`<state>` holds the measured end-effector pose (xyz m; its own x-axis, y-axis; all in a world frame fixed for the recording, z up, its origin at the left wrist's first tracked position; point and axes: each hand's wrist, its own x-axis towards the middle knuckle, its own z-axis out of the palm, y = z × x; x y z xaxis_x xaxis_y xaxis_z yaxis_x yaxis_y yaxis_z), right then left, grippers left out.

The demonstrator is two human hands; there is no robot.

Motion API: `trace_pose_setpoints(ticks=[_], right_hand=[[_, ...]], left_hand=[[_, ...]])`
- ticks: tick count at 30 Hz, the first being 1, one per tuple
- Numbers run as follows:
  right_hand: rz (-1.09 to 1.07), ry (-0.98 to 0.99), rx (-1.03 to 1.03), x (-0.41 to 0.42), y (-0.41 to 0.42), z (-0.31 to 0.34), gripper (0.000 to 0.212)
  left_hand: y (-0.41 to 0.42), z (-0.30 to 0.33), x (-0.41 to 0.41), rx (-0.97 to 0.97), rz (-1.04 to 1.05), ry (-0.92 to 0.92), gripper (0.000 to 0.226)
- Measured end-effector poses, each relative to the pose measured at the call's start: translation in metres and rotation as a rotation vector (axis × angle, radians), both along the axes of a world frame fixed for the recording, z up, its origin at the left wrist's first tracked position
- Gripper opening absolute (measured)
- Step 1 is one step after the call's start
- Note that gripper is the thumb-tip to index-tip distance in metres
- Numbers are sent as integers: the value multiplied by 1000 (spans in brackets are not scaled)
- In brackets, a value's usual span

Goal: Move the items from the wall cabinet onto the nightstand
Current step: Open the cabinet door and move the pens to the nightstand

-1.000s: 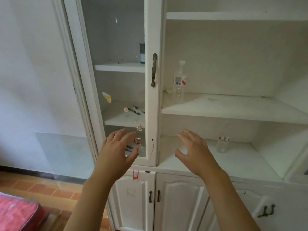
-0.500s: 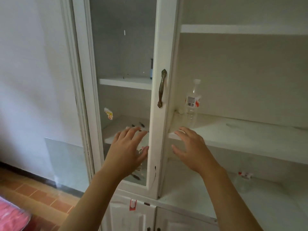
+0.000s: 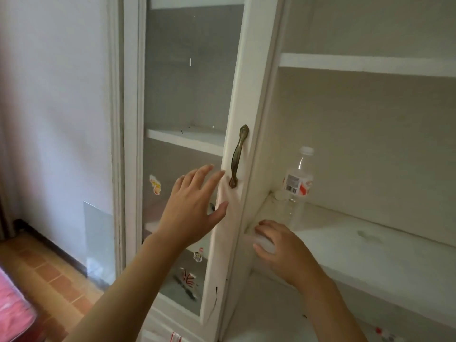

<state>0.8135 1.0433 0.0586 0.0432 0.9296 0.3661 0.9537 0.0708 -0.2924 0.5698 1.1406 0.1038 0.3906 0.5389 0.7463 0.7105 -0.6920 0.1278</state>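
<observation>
A white wall cabinet stands in front of me with a shut glass door (image 3: 187,95) on the left and open shelves on the right. My left hand (image 3: 195,208) is raised flat, fingers spread, in front of the glass just left of the bronze door handle (image 3: 238,156). My right hand (image 3: 281,245) rests on the front left corner of the middle open shelf (image 3: 370,253), fingers curved over its edge. A clear plastic water bottle (image 3: 296,188) with a red and white label stands upright on that shelf, just behind my right hand. Behind the glass, small dark items lie on a shelf, mostly hidden by my left hand.
Stickers (image 3: 155,185) dot the glass door. Another shelf (image 3: 365,62) runs above the bottle. A small capped item (image 3: 387,335) shows at the bottom right edge. A brick-tiled floor (image 3: 54,272) and something red (image 3: 12,309) lie at lower left.
I have come closer to the cabinet. My left hand rose toward the door handle. My right hand moved forward and settled on the middle shelf's front corner.
</observation>
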Motion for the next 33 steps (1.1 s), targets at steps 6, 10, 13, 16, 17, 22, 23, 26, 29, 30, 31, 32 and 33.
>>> trace_pose_setpoints(ticks=[6, 10, 13, 16, 17, 22, 23, 26, 29, 30, 31, 32, 33], right_hand=[[56, 15, 15, 15, 12, 1, 42], [85, 25, 21, 23, 21, 3, 40], [90, 33, 34, 24, 24, 2, 40], [88, 42, 37, 24, 25, 2, 37], [85, 46, 37, 24, 25, 2, 37], [46, 91, 35, 25, 25, -1, 42], [41, 93, 37, 25, 25, -2, 43], [25, 100, 37, 24, 26, -1, 44], [8, 113, 31, 21, 24, 1, 40], [4, 118, 27, 20, 23, 1, 39], [2, 122, 22, 19, 22, 2, 38], [0, 126, 18, 19, 20, 2, 39], [-4, 131, 14, 19, 19, 3, 39]], left_hand=[[4, 5, 20, 23, 5, -88, 66], [12, 13, 27, 72, -11, -166, 68], [18, 18, 30, 79, -22, -185, 75], [23, 23, 34, 112, -32, -219, 76], [25, 25, 36, 129, -40, -232, 76], [34, 41, 39, 182, -73, -259, 77], [36, 44, 39, 191, -75, -255, 78], [40, 45, 40, 213, -89, -265, 79], [42, 43, 42, 232, -86, -277, 78], [42, 43, 42, 239, -81, -280, 78], [43, 43, 42, 246, -77, -282, 77], [43, 43, 41, 253, -75, -285, 77], [43, 43, 41, 259, -75, -290, 77]])
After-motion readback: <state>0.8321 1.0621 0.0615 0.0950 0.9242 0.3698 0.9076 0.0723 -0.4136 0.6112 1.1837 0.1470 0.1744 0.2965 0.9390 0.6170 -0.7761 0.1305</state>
